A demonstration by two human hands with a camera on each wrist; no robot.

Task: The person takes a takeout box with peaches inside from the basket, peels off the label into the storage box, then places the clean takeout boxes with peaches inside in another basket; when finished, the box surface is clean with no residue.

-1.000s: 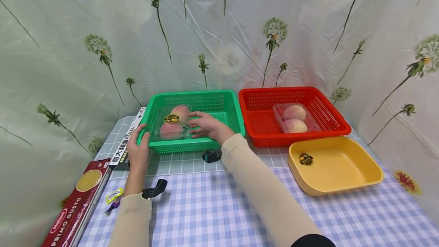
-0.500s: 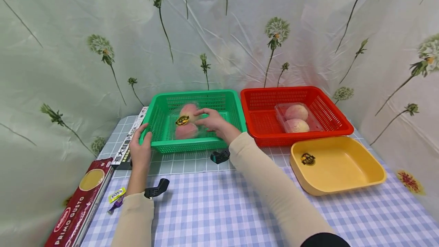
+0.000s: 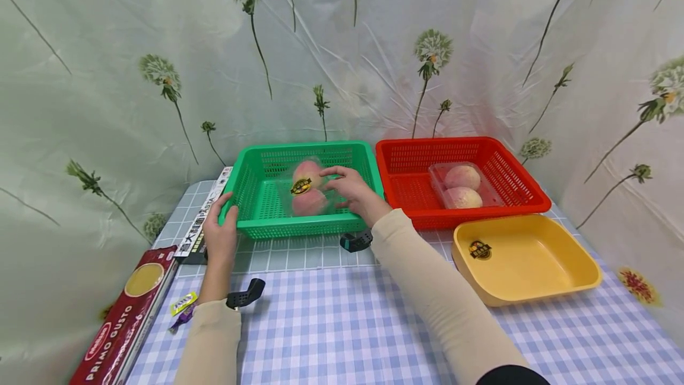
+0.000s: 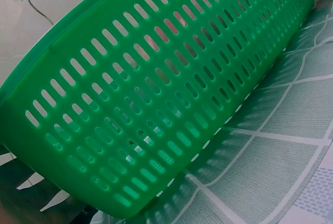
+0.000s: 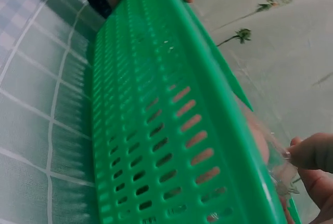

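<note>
My left hand (image 3: 220, 235) grips the green plastic basket (image 3: 299, 229) at its front left corner, fingers over the rim. Inside that basket is a clear plastic pack of two pink peaches (image 3: 309, 202), one behind the other, with a black and gold sticker (image 3: 301, 186) on its lid. My right hand (image 3: 354, 192) reaches over the front rim and pinches the pack's right edge. In the right wrist view, thumb and fingers (image 5: 315, 156) meet at the clear plastic (image 5: 281, 169). The left wrist view shows mostly the slotted basket wall (image 4: 156, 78).
Right of the green basket stands a red basket (image 3: 427, 218) holding another clear box with two peaches (image 3: 462, 177). A yellow tray (image 3: 534, 260) with a similar sticker sits before it. Pasta packages (image 3: 125, 308) and small wrapped candies (image 3: 183, 303) lie at left.
The peach pack has slid to the right within the green basket, together with my right hand, which has closed on its edge. My left hand has kept its hold on the corner.
</note>
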